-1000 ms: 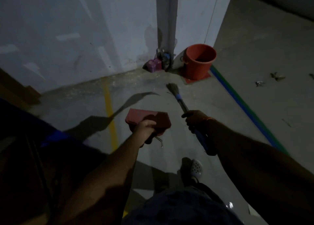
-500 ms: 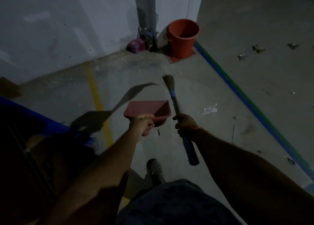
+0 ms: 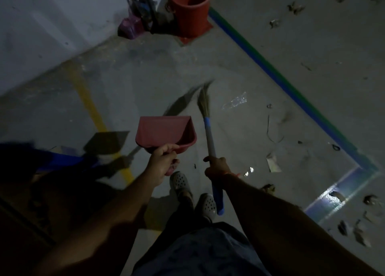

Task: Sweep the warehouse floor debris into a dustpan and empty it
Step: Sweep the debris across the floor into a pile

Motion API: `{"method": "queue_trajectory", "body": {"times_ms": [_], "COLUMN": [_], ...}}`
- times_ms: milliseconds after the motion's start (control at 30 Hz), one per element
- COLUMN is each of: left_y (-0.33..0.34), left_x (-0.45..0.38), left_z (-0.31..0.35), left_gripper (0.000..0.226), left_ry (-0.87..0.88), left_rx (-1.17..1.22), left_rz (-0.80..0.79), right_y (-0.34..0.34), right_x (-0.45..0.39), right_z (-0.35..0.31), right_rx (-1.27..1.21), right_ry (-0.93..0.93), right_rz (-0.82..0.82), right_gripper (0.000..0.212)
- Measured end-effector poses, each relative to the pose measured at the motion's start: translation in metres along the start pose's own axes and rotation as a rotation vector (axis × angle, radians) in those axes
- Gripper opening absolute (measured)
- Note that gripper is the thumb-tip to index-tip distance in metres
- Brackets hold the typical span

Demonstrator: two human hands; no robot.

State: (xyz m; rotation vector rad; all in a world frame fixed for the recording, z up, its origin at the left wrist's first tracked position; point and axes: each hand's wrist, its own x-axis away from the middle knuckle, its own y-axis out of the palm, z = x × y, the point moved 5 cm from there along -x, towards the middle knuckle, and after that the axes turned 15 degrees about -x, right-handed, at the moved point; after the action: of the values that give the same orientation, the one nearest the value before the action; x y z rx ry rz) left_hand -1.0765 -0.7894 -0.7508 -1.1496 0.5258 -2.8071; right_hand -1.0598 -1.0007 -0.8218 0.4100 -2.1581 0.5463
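Dustpan: the red dustpan [image 3: 164, 132] is held off the floor in front of the person, mouth facing away, just left of the broom.
Left hand: the left hand [image 3: 163, 163] has its fingers curled round the dustpan's handle.
Broom: the broom [image 3: 209, 134] slants forward, bristles near the floor beyond the dustpan.
Right hand: the right hand [image 3: 217, 168] grips the broom's pale shaft, above its blue end.
Debris: scraps [image 3: 273, 163] and a clear wrapper [image 3: 234, 102] lie scattered on the concrete floor [image 3: 145, 83] to the right.
Bucket: an orange bucket [image 3: 189, 6] stands by the wall, well beyond the broom.
Lines: a yellow line [image 3: 91, 111] runs on the left, a blue-green line [image 3: 291, 88] on the right.
Feet: pale clogs [image 3: 181, 182] below the hands.
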Motion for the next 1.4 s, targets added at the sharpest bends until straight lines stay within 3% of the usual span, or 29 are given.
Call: {"method": "queue_trajectory", "body": {"times_ms": [67,267,400,533,633,833,900,1000,1200,1300,1400], "left_y": [0.005,0.019,0.032,0.039,0.039,0.024,0.018,0.012,0.011,0.014,0.019], "left_x": [-0.005,-0.021,-0.035,-0.048,-0.06,-0.098,-0.113,-0.131,-0.142,-0.136,-0.124], "left_z": [0.001,0.012,0.021,0.034,0.047,0.086,0.096,0.107,0.107,0.097,0.086], "left_gripper": [0.02,0.019,0.019,0.019,0.019,0.02,0.02,0.021,0.02,0.02,0.021], "left_ry": [-0.001,0.01,0.017,0.032,0.048,0.104,0.117,0.134,0.15,0.153,0.17], "left_rx": [-0.044,-0.113,-0.133,-0.152,-0.199,-0.294,-0.339,-0.416,-0.476,-0.507,-0.503], "left_rz": [-0.013,-0.055,-0.11,-0.152,-0.183,-0.291,-0.317,-0.366,-0.437,-0.468,-0.495], "right_y": [-0.006,-0.027,-0.04,-0.058,-0.076,-0.091,-0.079,-0.055,0.004,0.033,0.052], "right_x": [-0.01,-0.031,-0.046,-0.053,-0.05,-0.029,-0.016,-0.007,-0.005,0.003,0.022], "right_z": [0.001,0.004,0.001,-0.002,0.002,0.027,0.037,0.035,0.025,0.035,0.064], "right_rx": [-0.162,-0.216,-0.409,-0.698,-0.906,-0.76,-0.767,-0.639,-0.439,-0.454,-0.53], "right_ry": [0.075,0.112,0.137,0.206,0.276,0.31,0.331,0.315,0.283,0.329,0.404], "right_rz": [-0.003,0.085,0.12,0.227,0.386,0.67,0.755,0.728,0.507,0.4,0.434], "right_gripper": [0.045,0.035,0.039,0.041,0.026,0.011,0.026,0.034,0.045,0.045,0.041]}}
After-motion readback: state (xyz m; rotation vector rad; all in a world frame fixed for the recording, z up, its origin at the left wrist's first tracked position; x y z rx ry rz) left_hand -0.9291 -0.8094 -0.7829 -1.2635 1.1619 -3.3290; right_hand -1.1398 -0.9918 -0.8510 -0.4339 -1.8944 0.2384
